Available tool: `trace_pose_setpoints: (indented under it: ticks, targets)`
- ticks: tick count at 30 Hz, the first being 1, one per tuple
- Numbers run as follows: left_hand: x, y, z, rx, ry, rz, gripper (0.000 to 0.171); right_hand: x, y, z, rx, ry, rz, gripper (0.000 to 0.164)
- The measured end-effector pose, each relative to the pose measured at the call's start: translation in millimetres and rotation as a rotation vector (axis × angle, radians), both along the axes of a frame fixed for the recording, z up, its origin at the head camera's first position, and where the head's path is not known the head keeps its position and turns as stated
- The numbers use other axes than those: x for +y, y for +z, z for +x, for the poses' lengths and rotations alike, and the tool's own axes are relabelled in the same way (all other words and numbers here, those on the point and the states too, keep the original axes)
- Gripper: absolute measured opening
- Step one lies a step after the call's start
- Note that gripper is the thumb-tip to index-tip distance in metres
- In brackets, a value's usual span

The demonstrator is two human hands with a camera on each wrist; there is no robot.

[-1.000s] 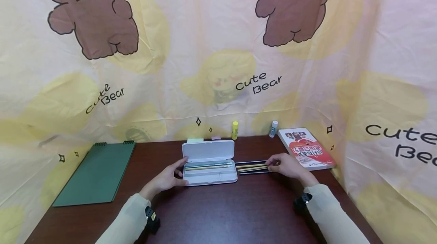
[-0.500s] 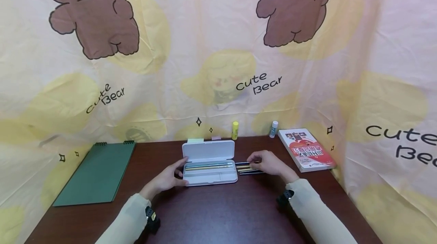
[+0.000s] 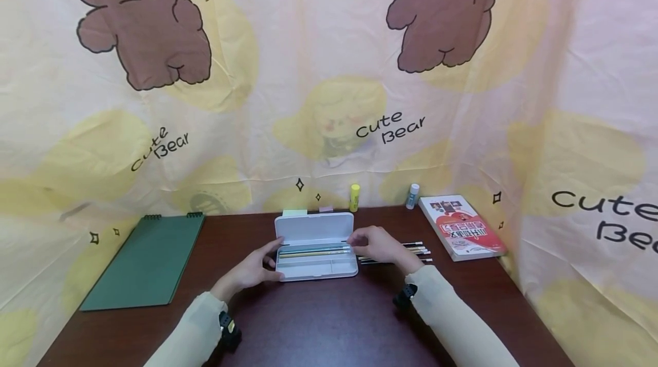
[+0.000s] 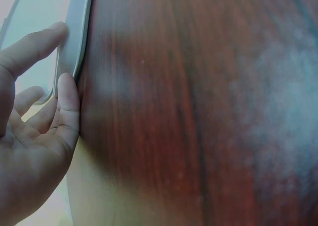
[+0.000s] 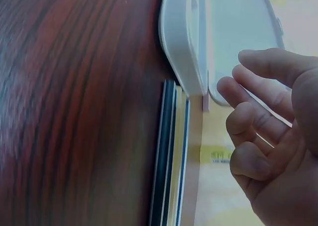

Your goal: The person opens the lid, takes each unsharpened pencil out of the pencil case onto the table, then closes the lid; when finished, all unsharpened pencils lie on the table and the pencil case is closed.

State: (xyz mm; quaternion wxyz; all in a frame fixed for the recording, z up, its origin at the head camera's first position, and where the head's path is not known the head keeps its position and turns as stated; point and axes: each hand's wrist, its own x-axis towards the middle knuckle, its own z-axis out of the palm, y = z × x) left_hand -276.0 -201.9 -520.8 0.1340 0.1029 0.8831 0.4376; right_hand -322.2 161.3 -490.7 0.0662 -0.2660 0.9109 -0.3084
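Note:
A white pencil case (image 3: 303,271) lies on the table with its lid raised at the back. Several pencils (image 3: 315,252) lie in its rear compartment. My left hand (image 3: 250,267) grips the case's left end, thumb at the front corner, a finger at the back; the left wrist view shows fingers against the case wall (image 4: 75,32). My right hand (image 3: 377,244) is at the case's right end, fingers loosely bent; the right wrist view shows nothing between them. Whether it touches the case is unclear. Beneath it, several more pencils (image 5: 170,156) lie on the table beside the case, partly covered in the head view.
A green spiral notepad (image 3: 144,264) lies to the left. At the right is a red and white book (image 3: 465,227). A yellow tube (image 3: 354,198) and a white-capped glue stick (image 3: 412,196) stand at the back edge. Sticky notes (image 3: 295,213) show behind the lid.
My right hand has moved left along the loose pencils to the case's right end, and the pencils' right ends have come into sight. My left hand and the case stay put.

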Motion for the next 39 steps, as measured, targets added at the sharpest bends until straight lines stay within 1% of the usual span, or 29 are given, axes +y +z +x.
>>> trace_pose_setpoints:
  ticks: [5, 11, 15, 17, 22, 26, 33, 39]
  targets:
    - [-0.1, -1.3, -0.6, 0.001, 0.0, 0.0, 0.095, -10.6, -2.8, 0.9, 0.0, 0.038, 0.025, 0.019]
    - [-0.6, -2.2, -1.1, 0.016, -0.01, -0.002, 0.095, -18.5, -9.2, 1.2, -0.016, 0.062, 0.065, 0.017]
    - [-0.1, -0.2, -0.7, 0.024, -0.02, 0.001, 0.095, -22.2, -12.5, 1.2, 0.003, 0.096, 0.088, 0.015]
    - [0.3, 1.0, -0.2, 0.029, -0.021, -0.002, 0.094, -23.6, -12.9, 1.0, 0.013, 0.108, 0.103, 0.014]
    - [0.6, 1.6, 0.7, 0.031, -0.021, -0.003, 0.095, -26.0, -10.8, 0.6, 0.0, 0.124, 0.141, 0.015]
    - [1.0, 1.3, 1.2, 0.03, -0.02, 0.006, 0.095, -26.9, -11.3, 0.0, -0.003, 0.123, 0.159, 0.014]
    - [0.6, 0.9, 1.7, 0.036, -0.023, -0.003, 0.094, -26.7, -13.6, -0.7, 0.024, 0.11, 0.149, 0.01]
    - [0.3, 1.1, 1.3, 0.027, -0.021, 0.003, 0.095, -27.0, -11.9, 0.5, -0.002, 0.09, 0.132, 0.009]
